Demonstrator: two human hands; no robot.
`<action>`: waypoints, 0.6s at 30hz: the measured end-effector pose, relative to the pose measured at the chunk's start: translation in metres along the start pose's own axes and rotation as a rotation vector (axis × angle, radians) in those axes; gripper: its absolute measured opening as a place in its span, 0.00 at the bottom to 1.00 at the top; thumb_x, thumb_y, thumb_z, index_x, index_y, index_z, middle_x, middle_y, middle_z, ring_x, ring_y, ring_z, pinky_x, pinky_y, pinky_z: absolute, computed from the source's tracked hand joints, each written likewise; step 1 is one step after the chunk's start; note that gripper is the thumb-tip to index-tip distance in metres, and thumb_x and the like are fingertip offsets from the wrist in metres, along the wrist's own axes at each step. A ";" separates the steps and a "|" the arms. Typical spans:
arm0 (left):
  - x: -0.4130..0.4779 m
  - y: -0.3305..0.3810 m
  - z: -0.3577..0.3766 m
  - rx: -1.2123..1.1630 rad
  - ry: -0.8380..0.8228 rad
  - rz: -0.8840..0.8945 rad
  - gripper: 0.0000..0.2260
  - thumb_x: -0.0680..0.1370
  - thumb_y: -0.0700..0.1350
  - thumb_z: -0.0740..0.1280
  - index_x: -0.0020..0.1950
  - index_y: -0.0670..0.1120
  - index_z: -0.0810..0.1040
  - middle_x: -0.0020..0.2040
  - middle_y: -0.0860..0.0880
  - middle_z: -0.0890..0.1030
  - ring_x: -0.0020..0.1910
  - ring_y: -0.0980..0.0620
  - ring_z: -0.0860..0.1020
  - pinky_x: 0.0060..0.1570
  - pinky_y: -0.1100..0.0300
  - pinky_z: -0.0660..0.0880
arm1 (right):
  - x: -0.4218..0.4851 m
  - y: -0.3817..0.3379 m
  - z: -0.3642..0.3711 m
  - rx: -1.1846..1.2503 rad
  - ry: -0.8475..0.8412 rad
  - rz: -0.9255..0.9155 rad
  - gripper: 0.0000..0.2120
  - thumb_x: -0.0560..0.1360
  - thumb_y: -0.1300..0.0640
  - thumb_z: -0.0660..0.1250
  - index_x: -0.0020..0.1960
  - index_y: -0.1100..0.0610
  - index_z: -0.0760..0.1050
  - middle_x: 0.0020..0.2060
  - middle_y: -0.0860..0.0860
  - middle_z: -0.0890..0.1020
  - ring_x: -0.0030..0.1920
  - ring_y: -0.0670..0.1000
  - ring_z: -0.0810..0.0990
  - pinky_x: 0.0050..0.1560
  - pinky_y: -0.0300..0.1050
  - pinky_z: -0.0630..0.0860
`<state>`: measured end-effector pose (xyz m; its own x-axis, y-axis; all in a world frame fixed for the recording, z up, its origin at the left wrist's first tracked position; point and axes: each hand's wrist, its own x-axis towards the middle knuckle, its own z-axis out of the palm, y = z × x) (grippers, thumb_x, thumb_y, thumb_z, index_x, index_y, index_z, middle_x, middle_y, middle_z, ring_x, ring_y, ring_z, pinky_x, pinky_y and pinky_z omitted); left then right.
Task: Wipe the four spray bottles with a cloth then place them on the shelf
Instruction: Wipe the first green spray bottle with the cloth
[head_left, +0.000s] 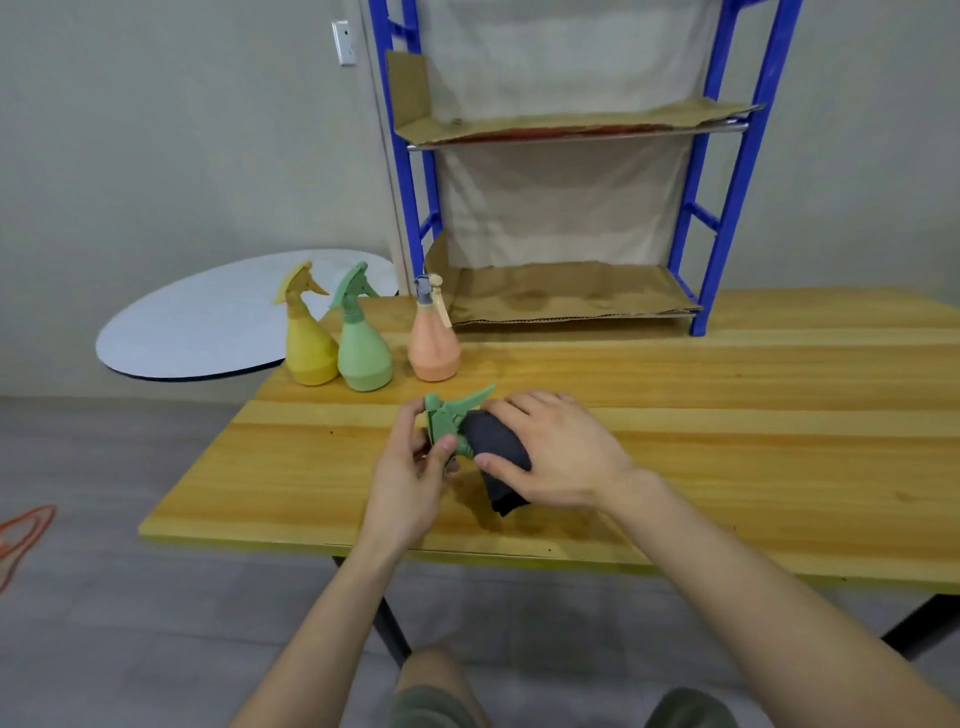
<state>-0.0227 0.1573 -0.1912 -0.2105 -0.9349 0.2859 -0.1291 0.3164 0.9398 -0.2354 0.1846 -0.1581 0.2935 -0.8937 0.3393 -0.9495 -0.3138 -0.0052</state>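
A green spray bottle (451, 421) lies sideways over the wooden table (727, 415), its body hidden under a dark grey cloth (498, 457). My left hand (415, 478) grips its trigger head. My right hand (558, 452) is wrapped around the cloth and the bottle's body. Three more bottles stand upright at the table's far left: a yellow bottle (307, 338), a light green bottle (362, 343) and an orange bottle (434, 343). The blue shelf (727, 208) stands at the back of the table, its boards lined with cardboard and bare.
A round white board (208, 322) leans beyond the table's left corner. An orange cord (21, 535) lies on the floor at the left. My knees show below the table's front edge.
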 end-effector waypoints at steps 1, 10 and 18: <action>0.000 0.000 -0.002 -0.009 -0.001 -0.003 0.17 0.87 0.42 0.67 0.74 0.51 0.71 0.51 0.48 0.89 0.43 0.50 0.87 0.44 0.59 0.83 | 0.002 0.001 0.001 0.047 0.007 0.012 0.31 0.81 0.28 0.56 0.72 0.48 0.74 0.62 0.47 0.82 0.63 0.53 0.79 0.64 0.55 0.75; -0.001 -0.002 -0.002 0.067 -0.008 0.059 0.15 0.86 0.45 0.68 0.70 0.59 0.71 0.52 0.54 0.89 0.45 0.50 0.88 0.49 0.56 0.84 | -0.013 0.002 0.004 0.084 0.074 0.122 0.31 0.82 0.31 0.54 0.72 0.52 0.74 0.66 0.53 0.81 0.65 0.57 0.79 0.69 0.57 0.72; -0.005 0.006 -0.004 0.059 0.015 0.023 0.16 0.86 0.44 0.68 0.72 0.57 0.71 0.51 0.53 0.89 0.44 0.52 0.88 0.46 0.61 0.83 | -0.024 0.027 -0.003 0.409 0.141 0.329 0.23 0.85 0.34 0.56 0.70 0.47 0.75 0.60 0.48 0.83 0.58 0.53 0.81 0.55 0.49 0.74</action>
<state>-0.0186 0.1635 -0.1861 -0.1995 -0.9293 0.3107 -0.1816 0.3467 0.9202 -0.2687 0.1986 -0.1639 -0.0563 -0.9228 0.3811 -0.8595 -0.1494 -0.4888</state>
